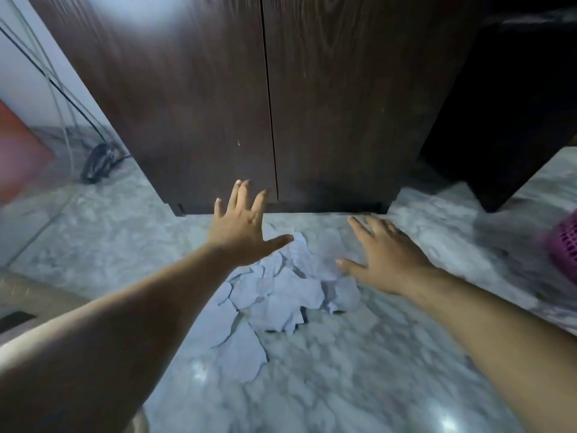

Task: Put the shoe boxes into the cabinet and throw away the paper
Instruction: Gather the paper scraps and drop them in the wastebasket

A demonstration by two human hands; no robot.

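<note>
My left hand (242,226) and right hand (385,260) hover with fingers spread and holding nothing, the torn paper (274,289) on the floor between and below them, the cabinet (218,89), doors closed, just beyond my fingertips.

The purple basket (564,245) runs off the right edge, smeared by blur. The red object (18,157) at left is blurred and cut off. The left hand (242,228) covers part of the paper (281,295).

Floor (343,370): grey marbled tiles, glossy, with light spots.
Left wall (28,89): pale, cables (62,98) along it.
Right edge: purple basket (565,245).
</note>
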